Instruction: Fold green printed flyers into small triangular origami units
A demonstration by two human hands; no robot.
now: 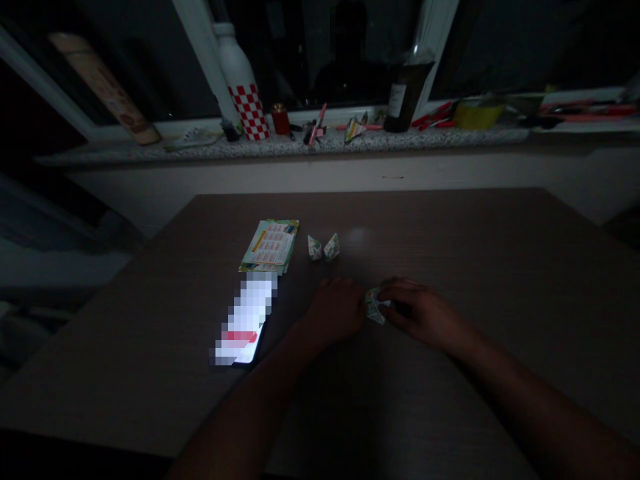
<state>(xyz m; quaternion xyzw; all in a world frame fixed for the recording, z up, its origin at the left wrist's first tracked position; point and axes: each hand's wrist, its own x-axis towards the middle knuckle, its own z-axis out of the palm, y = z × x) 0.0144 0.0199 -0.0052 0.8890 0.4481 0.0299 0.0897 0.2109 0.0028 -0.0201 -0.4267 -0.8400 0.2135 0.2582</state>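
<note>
A small folded paper piece (374, 308), printed in green, white and red, sits between my hands just above the table. My left hand (336, 308) is closed at its left side, the fingertips partly hidden in the dim light. From the right, my right hand (423, 312) pinches the paper between thumb and fingers. Two similar folded paper pieces (331, 248) stand side by side on the table beyond my left hand, pointed ends up. To their left lies a stack of printed paper sheets (270, 243).
A lit phone (247, 317) lies left of my left arm on the brown table (475, 247). Along the windowsill (295, 148) stand a red-checked white bottle (245, 93), a dark cup (404, 93), a small jar (280, 120), pens and a tall cylinder (107, 90).
</note>
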